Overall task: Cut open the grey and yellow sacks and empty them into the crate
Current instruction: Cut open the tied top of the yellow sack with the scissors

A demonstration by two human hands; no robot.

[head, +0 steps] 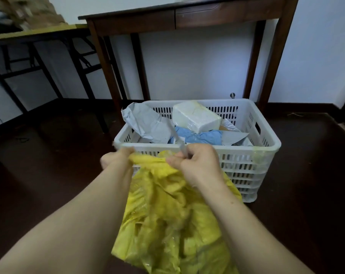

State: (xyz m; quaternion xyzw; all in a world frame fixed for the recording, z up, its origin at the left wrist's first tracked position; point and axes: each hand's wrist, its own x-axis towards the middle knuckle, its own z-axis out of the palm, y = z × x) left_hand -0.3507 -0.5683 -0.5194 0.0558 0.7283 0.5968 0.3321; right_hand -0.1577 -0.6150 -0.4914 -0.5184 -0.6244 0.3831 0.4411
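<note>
- The yellow sack point(167, 214) hangs lengthwise between the person's forearms. Its long axis runs from the gathered top near the crate's near rim down towards the bottom of the view.
- Its top points up and away from the person, towards the crate point(266, 147). The wider body spreads out below, nearest the camera.
- The sack is thin, crinkled plastic, bright yellow and slightly see-through, with many folds and creases. Whether it has been cut yet cannot be told.
- The left hand point(116, 158) is closed in a fist round the bunched left part of the sack's top, just in front of the crate's near rim.
- The right hand point(199, 165) has its fingers curled round the handle end of a thin grey blade point(175, 133), with its fingertips against the sack's top.
- The blade is blurred and slants up and to the left from the right hand, over the crate's near rim.
- The crate is white plastic with slotted walls and stands on the dark floor point(49, 155), just beyond the hands.
- Inside it lie a crumpled grey sack point(148, 123) on the left, a white block point(195, 115) wrapped in plastic at the back, and a blue bundle point(201, 136) in the middle.
- A dark wooden table point(138, 22) stands behind the crate, against the pale wall.
</note>
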